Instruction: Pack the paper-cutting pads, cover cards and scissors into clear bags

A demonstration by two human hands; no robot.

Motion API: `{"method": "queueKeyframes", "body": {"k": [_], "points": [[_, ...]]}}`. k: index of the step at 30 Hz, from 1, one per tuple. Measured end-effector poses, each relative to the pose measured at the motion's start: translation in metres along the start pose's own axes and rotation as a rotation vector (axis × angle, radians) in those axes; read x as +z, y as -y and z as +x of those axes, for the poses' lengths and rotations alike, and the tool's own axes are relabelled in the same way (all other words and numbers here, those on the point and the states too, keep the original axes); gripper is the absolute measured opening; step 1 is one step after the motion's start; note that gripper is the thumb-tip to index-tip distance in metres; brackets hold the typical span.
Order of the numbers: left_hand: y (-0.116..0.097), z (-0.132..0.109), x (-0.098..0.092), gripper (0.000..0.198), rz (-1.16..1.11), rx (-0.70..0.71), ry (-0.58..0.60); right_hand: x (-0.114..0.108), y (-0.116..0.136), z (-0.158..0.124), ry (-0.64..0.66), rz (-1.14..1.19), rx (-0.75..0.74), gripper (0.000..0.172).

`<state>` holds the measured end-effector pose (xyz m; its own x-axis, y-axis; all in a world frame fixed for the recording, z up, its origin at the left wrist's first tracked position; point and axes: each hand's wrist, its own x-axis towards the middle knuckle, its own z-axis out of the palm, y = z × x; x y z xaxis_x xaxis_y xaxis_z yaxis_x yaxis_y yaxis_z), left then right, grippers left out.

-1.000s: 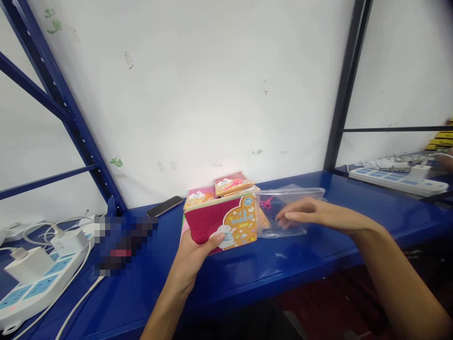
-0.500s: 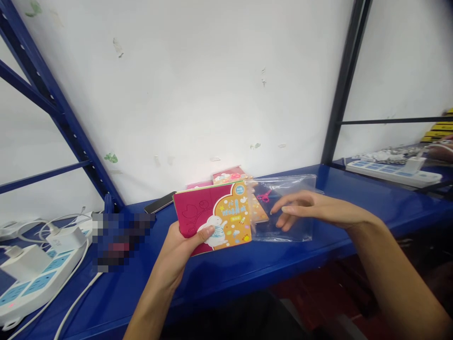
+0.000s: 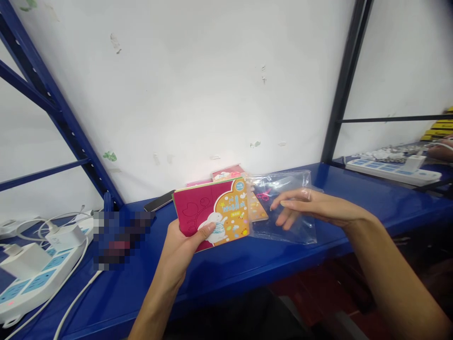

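My left hand (image 3: 189,241) grips a paper-craft booklet (image 3: 231,210), thumb on its front and fingers behind. The cover is dark pink and orange with a white rabbit, and edges of other coloured sheets show along its top. A clear plastic bag (image 3: 306,231) extends from the booklet's right edge. My right hand (image 3: 300,208) has its fingers apart and slightly curled at the bag, partly seen through the film; whether they are inside or behind it I cannot tell. Pink scissors (image 3: 263,194) and an orange booklet (image 3: 260,211) show through the plastic.
More booklets (image 3: 228,174) lie against the white wall. A dark phone (image 3: 159,201) rests on the blue table (image 3: 219,274). White power strips with cables stand at left (image 3: 35,288) and right (image 3: 392,172). Another person's hand (image 3: 440,150) shows at the far right.
The booklet has tilted slightly and shifted a little left and up. The bag's right side has changed shape, now spreading over more of my right hand, which has barely moved.
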<state>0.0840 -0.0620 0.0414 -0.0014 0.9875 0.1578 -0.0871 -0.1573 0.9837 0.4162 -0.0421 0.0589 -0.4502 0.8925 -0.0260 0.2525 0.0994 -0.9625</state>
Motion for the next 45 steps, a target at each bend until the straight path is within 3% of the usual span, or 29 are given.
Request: {"method": "queueKeyframes", "body": {"k": [6,32,45], "points": [[0.004,0.000,0.000,0.058,-0.116,-0.083,0.074,0.001,0.002,0.000,0.015,-0.036,-0.052,0.044],[-0.003,-0.003,0.004,0.069,-0.159,-0.154,0.085,-0.001,-0.002,0.005,0.004,-0.138,-0.174,0.036],[0.019,0.010,-0.001,0.080,-0.120,-0.110,0.107,-0.012,-0.015,0.013,0.111,-0.232,-0.117,0.035]]}}
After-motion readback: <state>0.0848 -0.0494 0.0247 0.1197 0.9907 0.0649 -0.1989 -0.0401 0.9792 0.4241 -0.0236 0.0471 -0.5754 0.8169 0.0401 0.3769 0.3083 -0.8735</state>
